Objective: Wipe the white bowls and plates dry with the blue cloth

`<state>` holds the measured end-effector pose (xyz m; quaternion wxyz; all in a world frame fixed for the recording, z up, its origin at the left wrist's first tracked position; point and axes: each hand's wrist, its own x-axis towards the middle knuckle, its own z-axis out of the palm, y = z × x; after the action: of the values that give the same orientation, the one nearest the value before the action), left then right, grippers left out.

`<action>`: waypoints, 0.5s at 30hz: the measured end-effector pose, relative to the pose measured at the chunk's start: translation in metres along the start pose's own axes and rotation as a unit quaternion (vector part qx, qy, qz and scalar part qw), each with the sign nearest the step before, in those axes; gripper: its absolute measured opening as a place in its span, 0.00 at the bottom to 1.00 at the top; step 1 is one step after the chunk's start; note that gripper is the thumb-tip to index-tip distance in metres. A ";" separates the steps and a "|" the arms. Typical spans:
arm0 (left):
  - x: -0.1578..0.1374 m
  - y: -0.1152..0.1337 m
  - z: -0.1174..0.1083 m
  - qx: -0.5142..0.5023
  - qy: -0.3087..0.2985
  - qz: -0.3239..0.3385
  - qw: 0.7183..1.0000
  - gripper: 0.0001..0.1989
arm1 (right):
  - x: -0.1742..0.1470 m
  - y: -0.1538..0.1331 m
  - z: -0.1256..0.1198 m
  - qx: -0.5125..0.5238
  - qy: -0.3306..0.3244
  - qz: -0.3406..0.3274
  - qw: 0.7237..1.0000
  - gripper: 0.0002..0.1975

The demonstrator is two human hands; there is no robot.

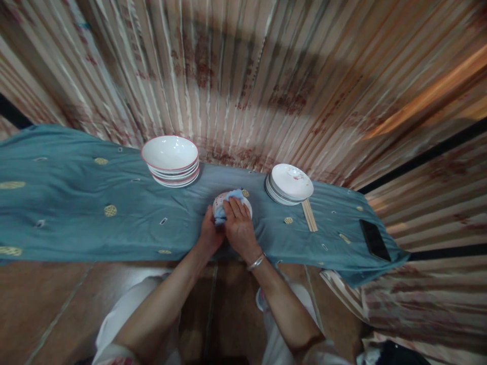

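One white dish (248, 205) with red pattern on its left side is held between two hands, above the near middle part of the table (133, 218). By the left hand (210, 228) the dish is gripped at its lower left edge; the fingers are curled, and most of them are hidden below it. A light blue cloth (236, 193) is clamped by the right hand (239, 220) against the dish, with the fingers laid close together and only slightly bent. Both hands are brought near to each other, almost touching at the wrists' side. On the right wrist a silvery bracelet (256, 261) is worn.

Much of the dish is covered by the cloth and the fingers, so its depth cannot be told. The right thumb is not clearly seen, and whether the table is touched by the dish is also hard to make out.

Farther back, to the left, red-rimmed bowls (170, 154) are stacked. To the right, plates (291, 181) are piled, with chopsticks (309, 215) lying just beside, their far ends being hidden. Near the right end a dark phone (375, 239) is placed. Behind all, a curtain (243, 66) is cut off by the upper border.
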<state>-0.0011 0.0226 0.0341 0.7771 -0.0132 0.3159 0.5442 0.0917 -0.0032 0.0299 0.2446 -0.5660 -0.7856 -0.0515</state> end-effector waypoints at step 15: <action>-0.008 0.004 0.012 0.053 0.034 0.005 0.998 0.23 | 0.003 0.006 0.001 -0.026 0.011 0.066 0.997 0.28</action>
<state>-0.0005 0.0214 0.0487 0.7630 0.0108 0.3706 0.5295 0.0961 0.0016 0.0294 0.2413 -0.6219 -0.7424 -0.0616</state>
